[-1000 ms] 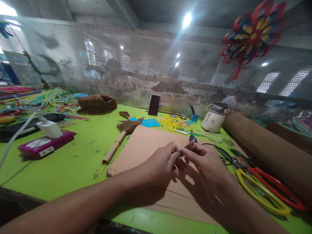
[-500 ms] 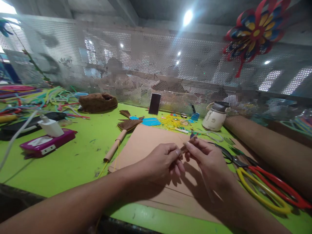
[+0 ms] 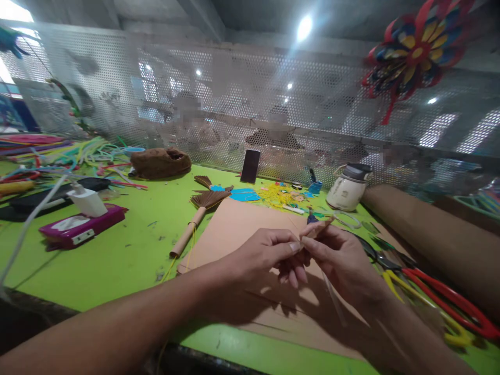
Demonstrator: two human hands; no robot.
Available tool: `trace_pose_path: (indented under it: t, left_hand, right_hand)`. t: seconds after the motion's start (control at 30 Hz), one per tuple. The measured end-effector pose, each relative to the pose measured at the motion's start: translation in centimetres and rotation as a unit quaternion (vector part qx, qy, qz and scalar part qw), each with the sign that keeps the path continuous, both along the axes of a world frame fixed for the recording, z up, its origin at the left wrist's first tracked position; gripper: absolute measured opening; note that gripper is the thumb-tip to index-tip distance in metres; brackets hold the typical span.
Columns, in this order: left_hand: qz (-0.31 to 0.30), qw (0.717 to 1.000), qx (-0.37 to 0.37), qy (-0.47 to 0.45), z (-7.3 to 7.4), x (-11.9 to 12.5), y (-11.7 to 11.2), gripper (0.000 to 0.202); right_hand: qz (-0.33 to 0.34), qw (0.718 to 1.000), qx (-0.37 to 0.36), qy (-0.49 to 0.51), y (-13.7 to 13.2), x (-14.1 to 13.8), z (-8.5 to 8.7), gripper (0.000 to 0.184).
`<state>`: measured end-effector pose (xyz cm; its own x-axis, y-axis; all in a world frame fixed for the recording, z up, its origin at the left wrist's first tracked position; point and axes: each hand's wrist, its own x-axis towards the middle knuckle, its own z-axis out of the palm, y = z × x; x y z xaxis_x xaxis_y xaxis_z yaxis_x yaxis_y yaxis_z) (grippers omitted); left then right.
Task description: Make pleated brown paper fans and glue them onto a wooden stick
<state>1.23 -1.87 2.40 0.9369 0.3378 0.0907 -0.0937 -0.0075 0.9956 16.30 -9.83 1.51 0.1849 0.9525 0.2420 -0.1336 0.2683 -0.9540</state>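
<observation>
My left hand (image 3: 269, 256) and my right hand (image 3: 344, 258) meet over a stack of brown paper sheets (image 3: 234, 224). Both pinch a small brown piece (image 3: 321, 228), apparently folded paper, whose pointed end sticks up past my right fingers. Its lower part is hidden by the fingertips. A thin pale strip (image 3: 333, 294) hangs below my right hand; where it is attached cannot be made out. Left of the stack lies a rolled brown paper tube (image 3: 188, 233) tied with yellow thread, a pleated brown paper fan (image 3: 209, 199) at its far end.
Scissors with red handles (image 3: 449, 297) and a yellow-handled tool (image 3: 449, 328) lie at right, near a white jug (image 3: 347, 190). Behind are yellow shreds (image 3: 275, 195), blue paper (image 3: 245, 194) and a phone (image 3: 250, 166). A purple power strip (image 3: 84, 226) sits left.
The view has shifted slightly. My hands have turned a little, and more of the brown piece now shows above my right fingers. Both hands still grip it.
</observation>
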Motion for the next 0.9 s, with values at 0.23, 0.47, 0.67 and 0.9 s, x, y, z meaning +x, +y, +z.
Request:
trace_pose_path:
  t: [0.23,0.47,0.67,0.9]
  left_hand:
    - [0.036,0.996,0.085,0.004,0.2,-0.1,-0.3,0.034]
    - [0.088,0.992,0.084,0.026,-0.5,0.3,-0.4,0.035]
    - [0.089,0.993,0.069,0.023,-0.7,0.6,-0.3,0.033]
    - [0.102,0.988,0.107,0.051,-1.7,0.5,0.2,0.032]
  right_hand:
    - [-0.039,0.999,0.007,-0.015,0.3,0.0,-0.3,0.015]
    - [-0.053,0.998,0.011,-0.023,0.5,0.0,-0.5,0.016]
    - [-0.057,0.998,-0.007,-0.012,0.5,-0.2,-0.5,0.018]
    - [-0.050,0.998,-0.040,0.010,0.8,-0.2,-0.5,0.021]
